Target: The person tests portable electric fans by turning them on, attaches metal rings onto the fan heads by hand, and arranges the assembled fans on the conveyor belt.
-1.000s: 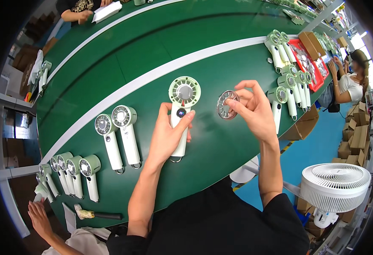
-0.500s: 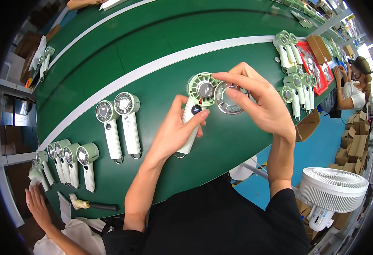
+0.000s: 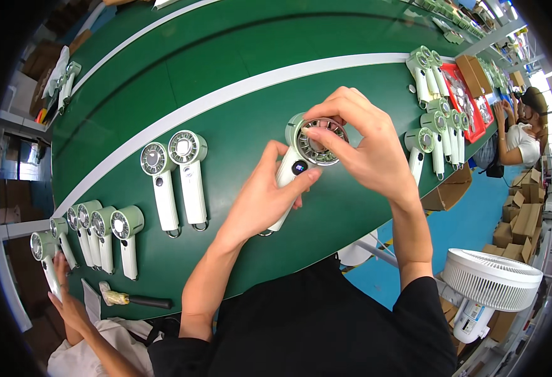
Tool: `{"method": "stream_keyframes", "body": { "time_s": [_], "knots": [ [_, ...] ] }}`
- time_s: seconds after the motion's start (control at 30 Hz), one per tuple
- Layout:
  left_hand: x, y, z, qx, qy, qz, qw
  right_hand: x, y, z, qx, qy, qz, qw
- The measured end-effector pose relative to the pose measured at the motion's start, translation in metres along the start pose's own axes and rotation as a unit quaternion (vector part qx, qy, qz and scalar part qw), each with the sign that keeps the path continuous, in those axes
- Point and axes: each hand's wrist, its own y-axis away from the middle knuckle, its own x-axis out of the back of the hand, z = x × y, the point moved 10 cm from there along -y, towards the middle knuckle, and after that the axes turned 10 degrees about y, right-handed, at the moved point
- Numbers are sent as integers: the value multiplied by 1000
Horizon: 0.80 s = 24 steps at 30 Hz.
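Over the green table, my left hand (image 3: pixel 266 191) is closed round the white handle of a handheld fan (image 3: pixel 293 131), whose pale green head points away from me. A small round display on its neck is lit. My right hand (image 3: pixel 370 144) pinches a round grille cover (image 3: pixel 336 129) with a shiny silver rim between thumb and fingers. The cover lies over the front of the fan head; whether it is seated cannot be told. Two more handheld fans, one (image 3: pixel 165 195) beside another (image 3: pixel 192 188), lie to the left of my left hand.
More handheld fans (image 3: pixel 128 251) stand in a row at far left, where a co-worker's hand (image 3: pixel 68 308) holds one. A black-handled mallet (image 3: pixel 150 302) lies nearby. At right are fans (image 3: pixel 439 125), a red tray (image 3: pixel 474 129), a white fan (image 3: pixel 493 279) and cartons (image 3: pixel 524 223).
My right hand has brought the grille cover left, from beside the fan head to over its front. The display has become brighter. At far left the co-worker's hand now grips a fan.
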Motion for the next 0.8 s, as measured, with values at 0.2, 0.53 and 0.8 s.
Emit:
{"method": "stream_keyframes", "body": {
  "time_s": [0.2, 0.53, 0.8],
  "knots": [
    [0, 2, 4, 0, -14, -6, 1000, -3, -4, -2, 20, -25, -36, 999],
    [2, 8, 18, -68, -21, 23, 997, -1, -1, 2, -25, -72, -17, 997],
    [2, 5, 17, -64, -28, 14, 997, -21, 7, 23, -103, -230, -38, 967]
  ]
}}
